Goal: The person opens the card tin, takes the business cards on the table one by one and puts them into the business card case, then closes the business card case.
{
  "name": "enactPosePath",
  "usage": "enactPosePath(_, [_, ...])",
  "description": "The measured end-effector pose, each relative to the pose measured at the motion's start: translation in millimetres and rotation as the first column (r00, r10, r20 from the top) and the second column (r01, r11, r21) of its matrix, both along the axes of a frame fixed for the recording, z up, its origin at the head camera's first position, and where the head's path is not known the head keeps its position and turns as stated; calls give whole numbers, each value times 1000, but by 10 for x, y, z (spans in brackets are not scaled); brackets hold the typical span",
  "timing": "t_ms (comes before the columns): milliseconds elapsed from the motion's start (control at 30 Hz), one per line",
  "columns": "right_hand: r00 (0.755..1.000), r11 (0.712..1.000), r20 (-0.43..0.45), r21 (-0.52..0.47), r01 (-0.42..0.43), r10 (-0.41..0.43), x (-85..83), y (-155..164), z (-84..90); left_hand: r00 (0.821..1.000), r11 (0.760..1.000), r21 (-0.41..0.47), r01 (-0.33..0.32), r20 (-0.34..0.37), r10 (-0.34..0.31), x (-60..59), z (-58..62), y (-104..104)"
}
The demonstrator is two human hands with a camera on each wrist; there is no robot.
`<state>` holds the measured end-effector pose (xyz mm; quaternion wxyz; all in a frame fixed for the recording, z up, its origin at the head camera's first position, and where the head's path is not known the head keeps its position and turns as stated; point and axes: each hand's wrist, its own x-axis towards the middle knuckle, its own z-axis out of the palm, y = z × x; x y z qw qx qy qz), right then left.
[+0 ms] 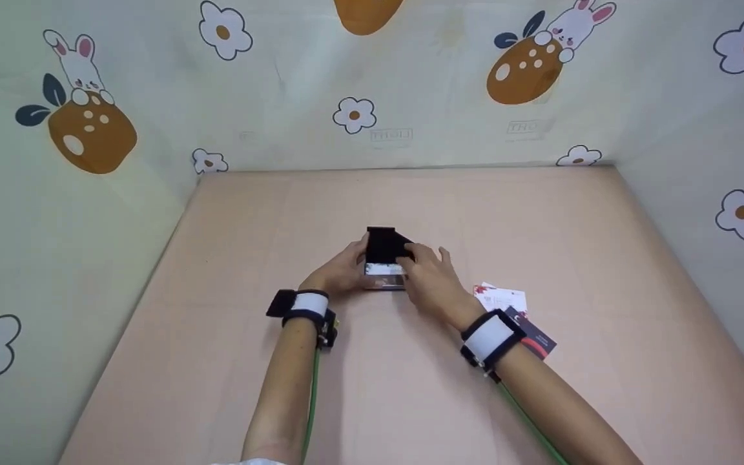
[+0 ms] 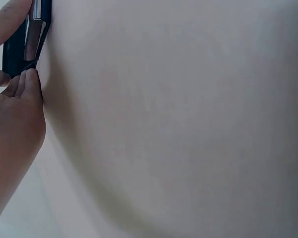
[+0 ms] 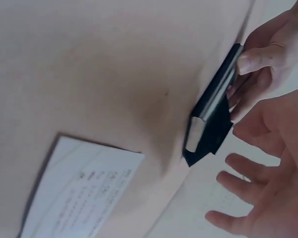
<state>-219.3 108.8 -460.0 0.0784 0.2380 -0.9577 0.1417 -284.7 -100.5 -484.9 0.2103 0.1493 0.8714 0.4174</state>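
Observation:
Near the middle of the table, a small black card case (image 1: 385, 245) stands with its flap folded back, showing a white-and-brown printed surface (image 1: 383, 268) inside. My left hand (image 1: 341, 270) grips its left side. In the right wrist view, the left thumb (image 3: 256, 60) presses on the edge of the case, and a pale, thick edge shows between its dark covers. My right hand (image 1: 433, 278) reaches in from the other side, its fingertips right at the flap. Its fingers (image 3: 241, 186) are spread and mostly straight in the right wrist view.
Right of the case, a white printed card (image 1: 502, 299) lies on the pinkish table (image 1: 281, 206), partly under a dark card with a red stripe (image 1: 537, 334). The right forearm overlaps the dark card in the head view. Patterned sheets (image 1: 294, 84) line the back and sides.

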Motion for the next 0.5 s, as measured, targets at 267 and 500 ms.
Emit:
enactPosePath(267, [982, 998, -183, 46, 53, -44, 210, 73, 138, 1000, 1000, -1, -8, 4, 8, -2, 12, 7])
enactPosePath(500, [948, 991, -313, 97, 90, -56, 410, 175, 199, 1000, 1000, -23, 5, -14, -6, -9, -8, 11])
